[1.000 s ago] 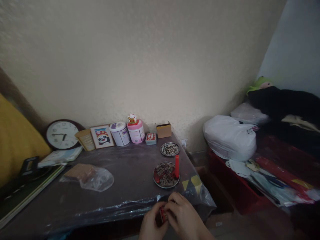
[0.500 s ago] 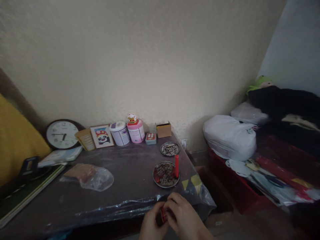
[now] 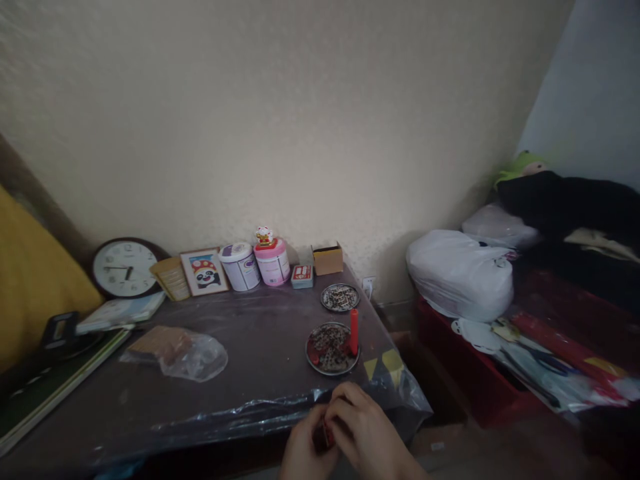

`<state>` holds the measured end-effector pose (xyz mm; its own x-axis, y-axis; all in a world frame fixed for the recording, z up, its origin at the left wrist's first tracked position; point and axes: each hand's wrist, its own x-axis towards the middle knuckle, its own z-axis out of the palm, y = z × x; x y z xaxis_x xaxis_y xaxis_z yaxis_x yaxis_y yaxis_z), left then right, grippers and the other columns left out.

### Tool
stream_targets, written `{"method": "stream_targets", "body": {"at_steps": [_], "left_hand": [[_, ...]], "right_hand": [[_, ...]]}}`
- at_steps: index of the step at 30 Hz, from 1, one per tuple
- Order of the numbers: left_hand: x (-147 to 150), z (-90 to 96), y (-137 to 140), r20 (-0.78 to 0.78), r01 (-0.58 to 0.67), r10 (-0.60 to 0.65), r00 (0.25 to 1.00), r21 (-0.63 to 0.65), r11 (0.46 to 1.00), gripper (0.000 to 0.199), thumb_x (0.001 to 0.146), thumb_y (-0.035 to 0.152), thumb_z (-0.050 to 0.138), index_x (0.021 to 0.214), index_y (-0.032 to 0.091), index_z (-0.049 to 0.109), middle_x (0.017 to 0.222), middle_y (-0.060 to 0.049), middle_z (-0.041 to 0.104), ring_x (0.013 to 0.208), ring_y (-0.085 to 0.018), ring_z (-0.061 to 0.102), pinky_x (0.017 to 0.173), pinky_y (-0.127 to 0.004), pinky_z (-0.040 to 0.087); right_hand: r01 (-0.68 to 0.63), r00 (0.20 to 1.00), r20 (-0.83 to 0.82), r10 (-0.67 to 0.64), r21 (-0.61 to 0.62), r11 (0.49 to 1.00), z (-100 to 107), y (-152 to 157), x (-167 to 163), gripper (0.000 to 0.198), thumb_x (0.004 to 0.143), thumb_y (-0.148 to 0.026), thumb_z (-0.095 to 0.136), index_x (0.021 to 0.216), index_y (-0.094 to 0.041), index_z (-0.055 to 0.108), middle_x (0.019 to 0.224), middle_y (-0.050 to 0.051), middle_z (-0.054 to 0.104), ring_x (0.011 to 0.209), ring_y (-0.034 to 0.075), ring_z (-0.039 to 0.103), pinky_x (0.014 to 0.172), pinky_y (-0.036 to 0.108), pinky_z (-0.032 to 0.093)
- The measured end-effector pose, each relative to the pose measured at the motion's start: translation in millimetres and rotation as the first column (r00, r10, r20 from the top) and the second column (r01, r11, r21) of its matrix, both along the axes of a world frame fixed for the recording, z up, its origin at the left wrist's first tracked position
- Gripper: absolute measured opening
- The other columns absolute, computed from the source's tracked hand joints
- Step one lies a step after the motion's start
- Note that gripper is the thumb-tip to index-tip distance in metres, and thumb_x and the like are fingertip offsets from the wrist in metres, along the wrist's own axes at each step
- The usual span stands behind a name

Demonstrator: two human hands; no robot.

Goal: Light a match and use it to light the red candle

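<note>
At the table's front edge, my left hand [image 3: 305, 447] and my right hand [image 3: 364, 430] are close together, both closed around a small red box [image 3: 329, 433] that looks like a matchbox. Fingers cover most of it, so its contents cannot be made out. Just beyond my hands lies a round metal plate [image 3: 331, 368] with dark marks. A red candle [image 3: 354, 332] stands upright on that plate's right side, and a reddish lump [image 3: 314, 353] sits at its left. Farther back, a second round plate [image 3: 325, 305] bears several small pale sticks.
Along the wall stand a clock [image 3: 124, 270], a picture frame [image 3: 204, 272], two tins, a lucky cat figure [image 3: 265, 235] and a small cardboard box [image 3: 328, 261]. A clear plastic bag [image 3: 200, 357] lies left. White bags [image 3: 460, 273] sit at right beyond the table's edge.
My right hand's fingers have shifted slightly on the small red box, and both hands have turned a little. The candle and plates stay put.
</note>
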<state>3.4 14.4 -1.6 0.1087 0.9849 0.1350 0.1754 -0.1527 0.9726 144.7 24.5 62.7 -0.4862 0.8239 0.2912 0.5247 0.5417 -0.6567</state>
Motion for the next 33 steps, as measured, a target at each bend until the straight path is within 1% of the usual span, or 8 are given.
{"method": "stream_targets", "body": {"at_steps": [3, 5, 8, 12, 24, 27, 30, 33], "left_hand": [[3.1, 0.4, -1.0, 0.052, 0.017, -0.016, 0.999, -0.018, 1.0, 0.029, 0.062, 0.012, 0.061, 0.091, 0.017, 0.064, 0.082, -0.006, 0.072, 0.077, -0.022, 0.066, 0.072, -0.03, 0.051], [4.8, 2.1, -2.2, 0.171, 0.036, -0.023, 0.985, -0.075, 0.997, 0.034, 0.061, 0.011, 0.062, 0.094, 0.017, 0.063, 0.083, -0.006, 0.073, 0.076, -0.02, 0.066, 0.071, -0.03, 0.05], [7.1, 6.4, -5.0, 0.375, 0.059, 0.005, 0.927, -0.158, 0.986, 0.038, 0.057, 0.008, 0.063, 0.093, 0.018, 0.062, 0.076, -0.001, 0.072, 0.069, -0.016, 0.064, 0.065, -0.026, 0.047], [9.4, 10.4, -8.9, 0.449, 0.103, -0.02, 0.893, -0.161, 0.982, 0.04, 0.054, 0.005, 0.061, 0.091, 0.018, 0.063, 0.071, 0.003, 0.068, 0.064, -0.011, 0.058, 0.059, -0.021, 0.04], [15.3, 1.7, -11.6, 0.6, 0.157, 0.008, 0.8, -0.222, 0.962, 0.058, 0.065, 0.021, 0.068, 0.119, 0.021, 0.048, 0.089, -0.005, 0.07, 0.064, -0.015, 0.063, 0.062, -0.027, 0.049], [22.6, -1.6, -13.8, 0.564, 0.162, -0.025, 0.825, -0.193, 0.968, 0.062, 0.062, 0.027, 0.07, 0.12, 0.019, 0.049, 0.101, -0.01, 0.07, 0.078, -0.02, 0.067, 0.075, -0.031, 0.051], [26.5, -2.0, -15.4, 0.469, 0.054, 0.022, 0.883, -0.148, 0.987, 0.062, 0.063, 0.034, 0.068, 0.121, 0.016, 0.052, 0.119, -0.015, 0.064, 0.107, -0.027, 0.061, 0.093, -0.035, 0.046], [23.3, 0.7, -15.0, 0.425, -0.034, 0.103, 0.899, -0.168, 0.985, 0.054, 0.069, 0.032, 0.064, 0.119, 0.016, 0.056, 0.127, -0.014, 0.061, 0.116, -0.026, 0.056, 0.095, -0.032, 0.044]], "right_hand": [[0.029, 0.974, -0.22, -0.055, -0.121, 0.992, 4.6, 0.6, -1.3, 0.014, 0.085, -0.013, 0.049, 0.086, -0.02, 0.061, 0.095, 0.002, 0.061, 0.084, 0.013, 0.059, 0.076, 0.023, 0.047], [0.108, 0.913, -0.36, -0.194, -0.244, 0.964, 7.4, 4.9, -0.1, 0.015, 0.089, -0.025, 0.046, 0.085, -0.019, 0.059, 0.086, 0.003, 0.063, 0.077, 0.014, 0.06, 0.07, 0.023, 0.047], [0.216, 0.737, -0.528, -0.422, -0.407, 0.887, 9.5, 15.1, 3.7, 0.024, 0.083, -0.04, 0.054, 0.074, -0.018, 0.058, 0.067, 0.001, 0.061, 0.067, 0.015, 0.058, 0.063, 0.024, 0.045], [0.16, 0.543, -0.632, -0.553, -0.568, 0.807, 6.6, 24.7, 4.9, 0.034, 0.069, -0.051, 0.064, 0.066, -0.018, 0.056, 0.056, -0.003, 0.055, 0.052, 0.013, 0.051, 0.051, 0.024, 0.042], [0.073, 0.429, -0.624, -0.654, -0.697, 0.713, 3.0, 9.5, -12.1, 0.029, 0.069, -0.046, 0.066, 0.07, -0.018, 0.059, 0.06, -0.003, 0.056, 0.052, 0.01, 0.049, 0.049, 0.021, 0.039], [0.058, 0.412, -0.618, -0.669, -0.715, 0.697, -1.2, 6.4, -18.4, 0.03, 0.067, -0.047, 0.067, 0.071, -0.018, 0.059, 0.062, -0.003, 0.057, 0.053, 0.011, 0.051, 0.049, 0.02, 0.039], [0.048, 0.391, -0.634, -0.667, -0.709, 0.703, -4.2, 3.4, -24.9, 0.032, 0.066, -0.049, 0.068, 0.071, -0.018, 0.059, 0.062, -0.003, 0.056, 0.055, 0.011, 0.05, 0.051, 0.02, 0.039], [-0.007, 0.385, -0.649, -0.656, -0.713, 0.701, -4.4, 1.3, -28.2, 0.034, 0.067, -0.05, 0.068, 0.073, -0.018, 0.058, 0.063, -0.003, 0.055, 0.056, 0.01, 0.048, 0.051, 0.02, 0.039]]}}
